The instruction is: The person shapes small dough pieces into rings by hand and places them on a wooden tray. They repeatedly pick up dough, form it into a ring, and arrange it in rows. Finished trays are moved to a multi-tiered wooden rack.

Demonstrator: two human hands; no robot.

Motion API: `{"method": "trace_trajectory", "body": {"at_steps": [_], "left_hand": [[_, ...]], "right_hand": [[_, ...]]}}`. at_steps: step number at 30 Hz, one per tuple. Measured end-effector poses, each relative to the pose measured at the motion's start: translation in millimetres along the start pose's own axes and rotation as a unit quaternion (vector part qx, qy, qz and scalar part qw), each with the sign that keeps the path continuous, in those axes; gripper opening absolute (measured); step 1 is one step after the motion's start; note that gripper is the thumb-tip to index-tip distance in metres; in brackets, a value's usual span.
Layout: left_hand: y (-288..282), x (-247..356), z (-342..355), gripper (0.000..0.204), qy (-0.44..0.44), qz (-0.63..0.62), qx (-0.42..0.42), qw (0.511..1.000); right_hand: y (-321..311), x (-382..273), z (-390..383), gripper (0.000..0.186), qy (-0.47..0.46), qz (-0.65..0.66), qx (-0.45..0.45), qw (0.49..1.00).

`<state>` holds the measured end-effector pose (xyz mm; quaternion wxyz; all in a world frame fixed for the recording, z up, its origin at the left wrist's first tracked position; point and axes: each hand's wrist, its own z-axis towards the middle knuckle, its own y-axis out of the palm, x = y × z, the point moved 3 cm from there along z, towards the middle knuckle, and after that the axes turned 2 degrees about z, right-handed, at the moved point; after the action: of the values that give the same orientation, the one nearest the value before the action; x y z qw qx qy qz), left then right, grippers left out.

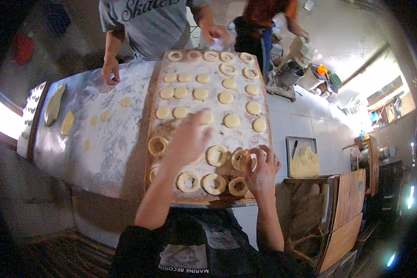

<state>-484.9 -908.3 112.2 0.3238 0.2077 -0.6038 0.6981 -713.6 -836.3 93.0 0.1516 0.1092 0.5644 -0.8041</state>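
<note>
A floured wooden board lies before me with rows of flat dough discs and dough rings. My left hand is over the middle of the board, close to a disc; its fingers are smeared by motion. At the near right, the curled fingers of my right hand grip the side of a dough ring. More rings, such as this one, lie along the near edge, and another ring sits left of my left forearm.
A floured metal table adjoins on the left, bearing dough pieces. Across the board stands a person in a grey shirt; another person in orange is behind. To the right is a tray of dough by wooden boards.
</note>
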Motion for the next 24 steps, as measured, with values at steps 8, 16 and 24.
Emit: {"method": "trace_trajectory", "body": {"at_steps": [8,16,24], "left_hand": [[-165.5,-153.0,-152.6,0.027,-0.273,0.038,0.175,0.945],[-211.5,-287.4,-270.0,0.017,-0.308,0.066,0.299,0.901],[-215.4,-353.9,-248.9,0.022,-0.392,-0.068,0.248,0.883]], "right_hand": [[36.1,-135.9,55.4,0.012,-0.148,0.254,-0.109,0.95],[195.4,-392.3,74.0,0.027,-0.322,0.189,-0.433,0.82],[325.1,-547.5,37.5,0.03,-0.476,0.093,-0.325,0.812]]}}
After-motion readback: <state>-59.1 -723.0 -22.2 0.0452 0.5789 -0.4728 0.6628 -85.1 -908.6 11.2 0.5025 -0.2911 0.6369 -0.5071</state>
